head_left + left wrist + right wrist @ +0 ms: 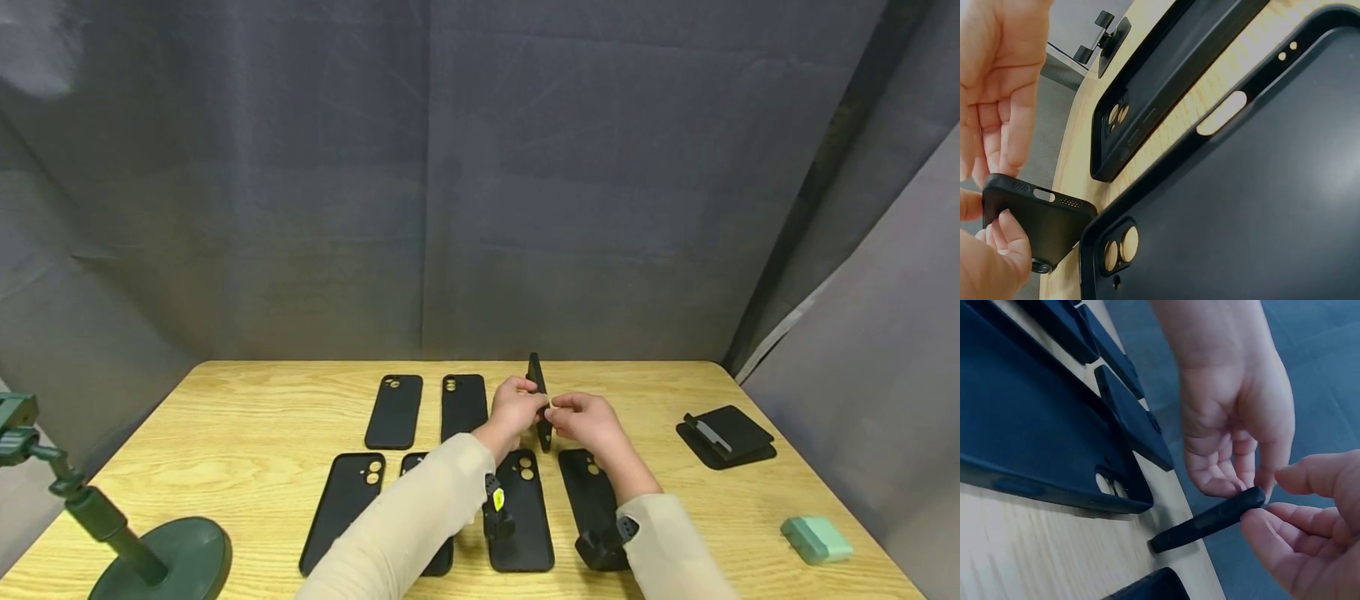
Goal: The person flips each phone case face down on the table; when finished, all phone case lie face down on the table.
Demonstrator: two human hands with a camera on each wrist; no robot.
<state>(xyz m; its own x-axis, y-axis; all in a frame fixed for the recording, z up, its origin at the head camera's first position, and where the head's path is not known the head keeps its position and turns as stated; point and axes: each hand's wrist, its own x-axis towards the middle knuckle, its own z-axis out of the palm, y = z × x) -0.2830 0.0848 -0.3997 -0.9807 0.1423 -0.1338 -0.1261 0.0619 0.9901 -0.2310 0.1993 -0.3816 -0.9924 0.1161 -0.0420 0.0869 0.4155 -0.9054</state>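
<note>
Nearest you on the tabletop (225,417), a front row of black phone cases lies flat: one at the left (342,508), one mostly under your left sleeve, one between your forearms (522,512) and one under your right wrist (588,500). Just beyond that row, you hold the lifted case (538,400) on edge, raised off the wood over the middle of the tabletop. Your left hand (513,407) pinches it from the left side, fingers curled on its rim, and your right hand (585,419) pinches its edge between thumb and fingertips, as the right wrist view shows. Judging from this, you are mid-handling: the case is picked up and turned upright, not yet laid anywhere. The next move probably calls for keeping both pinches firm on the thin, flexible rim while you rotate or lower it, and clearing the cases below. Farther back, two more cases (395,410) (463,404) lie flat. Off to the right sit a black folded stand (726,435) and a mint green box (816,538); a green lamp base (168,558) stands at the left.
</note>
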